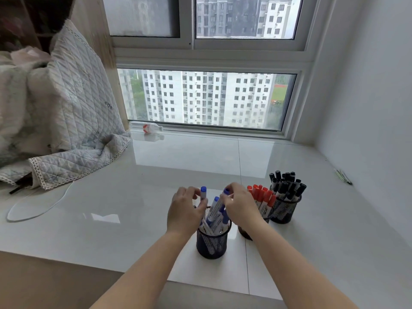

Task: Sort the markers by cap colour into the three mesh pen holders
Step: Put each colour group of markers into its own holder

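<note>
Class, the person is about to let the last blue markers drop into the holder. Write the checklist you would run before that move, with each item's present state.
1. Left hand grips a blue-capped marker above the blue holder: ok.
2. Right hand holds another blue-capped marker over the same holder: ok.
3. Blue holder contains only blue caps: ok as far as visible.
4. Red markers stand together in their own holder, mostly hidden by the right arm: ok.
5. Black markers fill the black holder: ok.
6. No marker left loose elsewhere on the tiled ledge: cannot tell.
</note>
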The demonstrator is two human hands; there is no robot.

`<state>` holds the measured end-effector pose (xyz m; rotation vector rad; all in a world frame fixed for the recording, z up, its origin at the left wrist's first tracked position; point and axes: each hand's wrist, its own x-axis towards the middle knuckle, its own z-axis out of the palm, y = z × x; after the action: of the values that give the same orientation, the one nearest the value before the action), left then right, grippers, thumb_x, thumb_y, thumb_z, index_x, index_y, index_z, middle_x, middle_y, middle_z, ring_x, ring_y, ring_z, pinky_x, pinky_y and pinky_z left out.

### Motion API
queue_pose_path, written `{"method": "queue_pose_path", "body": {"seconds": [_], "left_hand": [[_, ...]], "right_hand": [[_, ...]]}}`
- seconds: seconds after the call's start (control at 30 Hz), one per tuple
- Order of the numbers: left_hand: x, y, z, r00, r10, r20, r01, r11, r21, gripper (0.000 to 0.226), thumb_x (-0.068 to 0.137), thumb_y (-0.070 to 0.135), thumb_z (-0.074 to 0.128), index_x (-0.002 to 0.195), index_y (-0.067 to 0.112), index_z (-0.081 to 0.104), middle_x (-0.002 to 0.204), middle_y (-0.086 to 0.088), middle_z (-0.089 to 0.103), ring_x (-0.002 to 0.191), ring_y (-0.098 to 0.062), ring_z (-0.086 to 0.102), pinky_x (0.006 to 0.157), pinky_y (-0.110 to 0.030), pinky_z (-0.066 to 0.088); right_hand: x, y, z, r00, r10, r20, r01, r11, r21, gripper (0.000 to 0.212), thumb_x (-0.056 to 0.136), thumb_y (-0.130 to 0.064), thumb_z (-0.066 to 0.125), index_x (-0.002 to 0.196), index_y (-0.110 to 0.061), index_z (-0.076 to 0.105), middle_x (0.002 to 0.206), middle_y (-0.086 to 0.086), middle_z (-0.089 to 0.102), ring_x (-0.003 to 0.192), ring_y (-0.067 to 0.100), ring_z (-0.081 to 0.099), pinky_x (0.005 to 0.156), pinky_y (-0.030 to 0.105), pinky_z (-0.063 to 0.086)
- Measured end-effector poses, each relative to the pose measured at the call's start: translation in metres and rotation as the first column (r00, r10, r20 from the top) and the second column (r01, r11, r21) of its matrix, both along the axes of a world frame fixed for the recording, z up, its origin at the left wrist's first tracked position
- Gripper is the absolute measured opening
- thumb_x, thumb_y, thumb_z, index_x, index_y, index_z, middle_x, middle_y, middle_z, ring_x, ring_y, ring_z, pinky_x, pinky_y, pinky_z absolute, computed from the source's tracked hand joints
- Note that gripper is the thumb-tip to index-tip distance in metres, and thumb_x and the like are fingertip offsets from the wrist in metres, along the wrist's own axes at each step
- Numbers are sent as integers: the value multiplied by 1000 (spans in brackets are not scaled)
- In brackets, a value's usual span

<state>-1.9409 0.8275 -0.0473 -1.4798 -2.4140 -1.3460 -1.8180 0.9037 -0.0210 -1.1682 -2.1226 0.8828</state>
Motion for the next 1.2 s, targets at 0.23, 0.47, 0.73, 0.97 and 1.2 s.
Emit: {"method": "queue_pose_path", "body": {"seconds": [0.23,0.47,0.73,0.97,1.2], "left_hand": [[-7,-11,24,980,5,198,-72,942,328,11,88,22,58,89,19,47,66,11,52,62,-2,52,51,-10,33],[-14,-19,22,684,15,730,-375,865,334,7,89,17,47,82,16,47,64,2,58,59,-12,56,59,-24,44],[-9,-27,18,18,-337,941,-384,867,318,14,87,14,47,81,9,58,60,1,69,56,-8,67,54,-22,54],[-3,-30,21,-282,-516,809,-307,847,434,23,91,14,41,96,6,62,79,-1,73,68,-9,70,63,-24,56],[0,-30,19,-128,-488,864,-128,872,473,17,96,13,40,94,17,57,90,3,73,75,-6,67,73,-26,44]], "right_hand": [[23,9,24,896,-162,-414,172,985,-14,8,94,-28,50,90,-20,50,77,-2,56,69,18,53,61,28,44],[37,11,26,574,-458,-679,41,844,-535,7,92,-15,50,90,-9,53,67,4,60,59,15,57,62,31,49],[32,-6,21,390,-537,-748,-491,566,-663,10,93,-2,46,91,-9,53,70,7,65,66,15,60,54,20,55],[22,-15,12,716,-163,-679,-296,810,-506,11,92,-1,50,95,-12,47,94,13,69,81,20,69,69,26,57],[17,-27,1,957,3,-291,-43,991,-130,19,93,-29,52,91,-14,64,88,8,68,77,17,61,63,18,44]]}}
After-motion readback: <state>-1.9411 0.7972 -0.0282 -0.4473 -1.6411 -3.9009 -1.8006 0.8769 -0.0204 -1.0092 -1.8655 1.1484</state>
